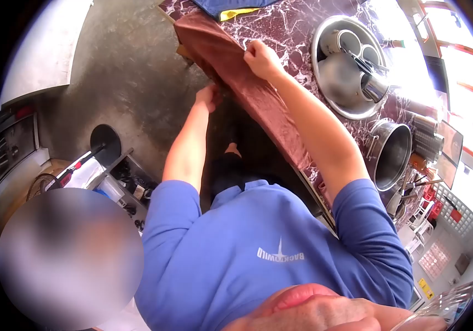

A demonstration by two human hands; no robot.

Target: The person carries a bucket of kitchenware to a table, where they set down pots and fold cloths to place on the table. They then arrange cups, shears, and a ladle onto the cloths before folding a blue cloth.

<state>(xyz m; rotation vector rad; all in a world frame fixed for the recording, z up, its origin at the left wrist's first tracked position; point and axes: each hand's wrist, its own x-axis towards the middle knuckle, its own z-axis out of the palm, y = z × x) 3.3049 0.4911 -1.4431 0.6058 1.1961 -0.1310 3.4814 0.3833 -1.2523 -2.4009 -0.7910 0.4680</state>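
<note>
A long reddish-brown cloth (258, 94) lies along the edge of the marbled table (297, 41), and part of it hangs over the side. My right hand (262, 59) is closed on the cloth's upper side, its fingers curled into a pinch. Lower down, beyond the table's edge, my left hand (208, 98) is closed at the cloth's hanging border. Its fingertips are partly hidden, but they seem to grip the fabric there.
Right of the cloth stands a large metal basin (316, 71) holding pots. A deep metal pot (393, 157) lies nearer me. Blue fabric (233, 6) with a yellow patch is at the far end. Shelving with a black round item (105, 144) stands to the left above the concrete floor (131, 66).
</note>
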